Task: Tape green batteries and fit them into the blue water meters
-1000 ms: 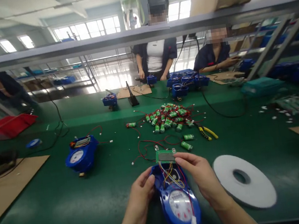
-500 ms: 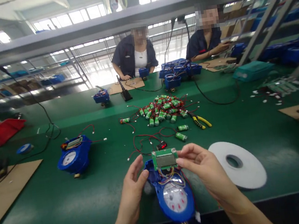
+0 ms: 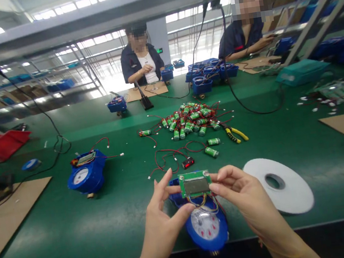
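My right hand point(image 3: 246, 191) pinches the right edge of a small green circuit board with a grey LCD screen point(image 3: 196, 186). Thin coloured wires point(image 3: 206, 205) run down from the board to a blue water meter point(image 3: 218, 242) with a round dial, lying at the table's front edge. My left hand point(image 3: 163, 215) has its fingers apart; one fingertip reaches the board's left edge and the thumb lies just below the board, by the wires. Part of the meter's upper housing is hidden behind the board and my left hand.
Behind the board lie a small red-lit display point(image 3: 188, 163), a heap of green batteries point(image 3: 190, 120) and yellow-handled pliers point(image 3: 235, 133). A white tape roll point(image 3: 291, 189) sits right; another blue meter point(image 3: 85, 175) stands left. Two people point(image 3: 141, 60) sit across the green table point(image 3: 134, 224).
My left hand has moved in to the right, its finger reaching the board and its thumb crossing below it. The right hand keeps its pinch. The whole view has shifted slightly.
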Available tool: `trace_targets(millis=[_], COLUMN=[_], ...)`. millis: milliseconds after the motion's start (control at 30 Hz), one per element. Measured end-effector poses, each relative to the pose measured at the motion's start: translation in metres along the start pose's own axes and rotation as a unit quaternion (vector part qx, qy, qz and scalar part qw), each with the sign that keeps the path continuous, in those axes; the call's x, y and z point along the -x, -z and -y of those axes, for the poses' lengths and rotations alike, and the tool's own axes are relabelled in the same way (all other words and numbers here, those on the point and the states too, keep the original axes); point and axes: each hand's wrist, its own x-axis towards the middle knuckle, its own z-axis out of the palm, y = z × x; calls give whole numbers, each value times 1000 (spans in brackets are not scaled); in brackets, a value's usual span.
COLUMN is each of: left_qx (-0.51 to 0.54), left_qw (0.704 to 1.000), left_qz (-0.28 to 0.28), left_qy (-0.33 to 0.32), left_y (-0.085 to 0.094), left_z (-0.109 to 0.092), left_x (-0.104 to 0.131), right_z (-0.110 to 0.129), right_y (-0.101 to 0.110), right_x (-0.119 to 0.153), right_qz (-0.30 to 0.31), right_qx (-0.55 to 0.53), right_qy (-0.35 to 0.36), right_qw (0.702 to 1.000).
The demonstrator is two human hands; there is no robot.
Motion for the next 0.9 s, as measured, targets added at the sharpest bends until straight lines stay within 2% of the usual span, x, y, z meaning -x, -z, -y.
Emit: trace_targets(millis=[200,567,900], left_qx=[22,12,39], left_qw=[1000,1000,999], left_qz=[-8,-17,-32], left_qy=[2,-9,18], left_y=[-7,-6,-5], left_z=[0,-2,2], left_x=[2,6,1], right_z=[-2,-2,-9], right_y=[-3,-5,-5], right_x=[2,6,5], right_qz=[-8,-20,5], right_qx=[8,-10,-26], right_qy=[0,-22,-46], right_qw=[1000,1000,999])
